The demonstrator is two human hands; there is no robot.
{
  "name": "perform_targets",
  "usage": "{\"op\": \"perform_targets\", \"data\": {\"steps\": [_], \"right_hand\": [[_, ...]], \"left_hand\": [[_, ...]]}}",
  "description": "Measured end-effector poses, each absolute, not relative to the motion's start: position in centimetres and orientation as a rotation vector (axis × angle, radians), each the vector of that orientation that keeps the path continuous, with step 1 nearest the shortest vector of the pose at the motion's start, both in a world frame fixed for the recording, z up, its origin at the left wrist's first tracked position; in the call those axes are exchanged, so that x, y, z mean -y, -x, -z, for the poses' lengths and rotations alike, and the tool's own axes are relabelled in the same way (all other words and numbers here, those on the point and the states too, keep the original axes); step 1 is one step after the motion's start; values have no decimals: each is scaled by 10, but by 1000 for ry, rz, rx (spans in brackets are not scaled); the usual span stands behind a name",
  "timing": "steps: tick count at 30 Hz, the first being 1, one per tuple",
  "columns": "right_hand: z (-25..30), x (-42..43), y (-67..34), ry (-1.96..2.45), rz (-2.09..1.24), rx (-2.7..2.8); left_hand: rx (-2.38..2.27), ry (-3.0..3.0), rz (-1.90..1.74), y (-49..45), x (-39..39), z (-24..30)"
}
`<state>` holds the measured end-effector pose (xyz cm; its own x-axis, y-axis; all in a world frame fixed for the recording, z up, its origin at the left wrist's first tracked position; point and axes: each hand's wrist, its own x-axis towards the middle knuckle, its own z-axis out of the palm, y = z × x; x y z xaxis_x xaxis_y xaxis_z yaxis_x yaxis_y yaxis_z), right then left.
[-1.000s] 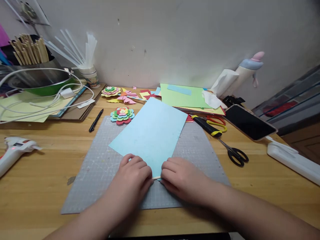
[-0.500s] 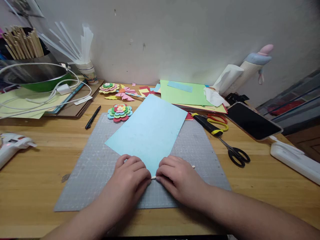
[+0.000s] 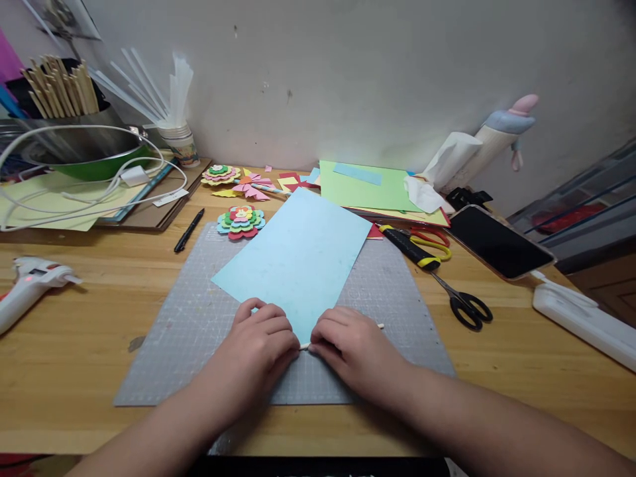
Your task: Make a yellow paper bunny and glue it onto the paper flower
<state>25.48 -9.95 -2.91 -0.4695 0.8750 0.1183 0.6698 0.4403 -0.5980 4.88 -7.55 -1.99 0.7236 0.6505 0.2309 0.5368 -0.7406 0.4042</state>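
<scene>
A light blue paper sheet (image 3: 298, 258) lies cornerwise on a grey cutting mat (image 3: 173, 344). Its near corner is under my fingers. My left hand (image 3: 258, 348) and my right hand (image 3: 352, 348) sit side by side on that corner, fingers curled and pressed down. A thin pale stick (image 3: 380, 326) lies across the corner under both hands; its tip shows right of my right hand and a short piece shows between the hands.
Black scissors (image 3: 464, 305), a yellow-black knife (image 3: 412, 250) and a phone (image 3: 499, 242) lie to the right. A glue gun (image 3: 30, 285) is at the left, a black pen (image 3: 189, 230) and paper flowers (image 3: 241, 220) behind the mat. Green paper (image 3: 362, 189) lies at the back.
Both hands have crept slightly forward on the paper's near corner, and the stick's tip now shows to the right of my right hand. The camera shifted a little.
</scene>
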Motion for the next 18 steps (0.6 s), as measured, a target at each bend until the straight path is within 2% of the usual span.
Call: {"op": "perform_targets", "data": {"steps": [6,18], "right_hand": [[25,95,-253,1413,-869,2137],[20,94,-248,1411,-854,2224]], "left_hand": [[-898,-2655,-513,-48,74,20],[-1047,-2611,-388,-58,80,17]]}}
